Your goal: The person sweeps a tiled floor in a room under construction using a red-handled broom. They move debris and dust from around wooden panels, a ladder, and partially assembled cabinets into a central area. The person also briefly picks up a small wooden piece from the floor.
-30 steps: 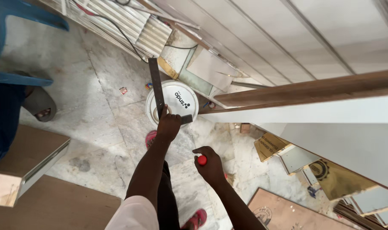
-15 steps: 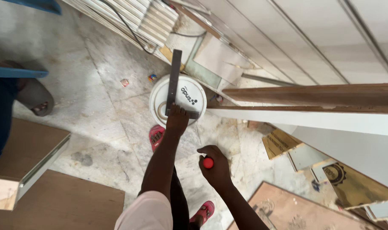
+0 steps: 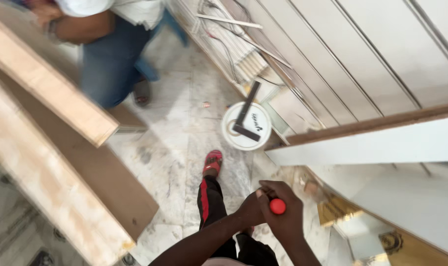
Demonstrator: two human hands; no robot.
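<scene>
Marble floor (image 3: 179, 148) open between boards (image 3: 51, 98) – hands (image 3: 271, 209) meet, red-tipped tool (image 3: 277, 206).

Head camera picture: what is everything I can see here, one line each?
Bucket lid: one, white, round, on the marble floor near the wall.
Try square: one, dark, L-shaped, lying on the lid.
Wall panels: several, white, ribbed, upper right.
Board: one, white with a brown top edge, jutting in from the right.
Wooden planks: several, pale and brown, leaning at left.
Other person: one, blue trousers and white top, crouched at upper left.
Sandal: one, red, on the wearer's foot.
Red-capped tool: one; only its round red end shows.
Left hand: touching the right hand.
Right hand: closed around the red-capped tool.
</scene>
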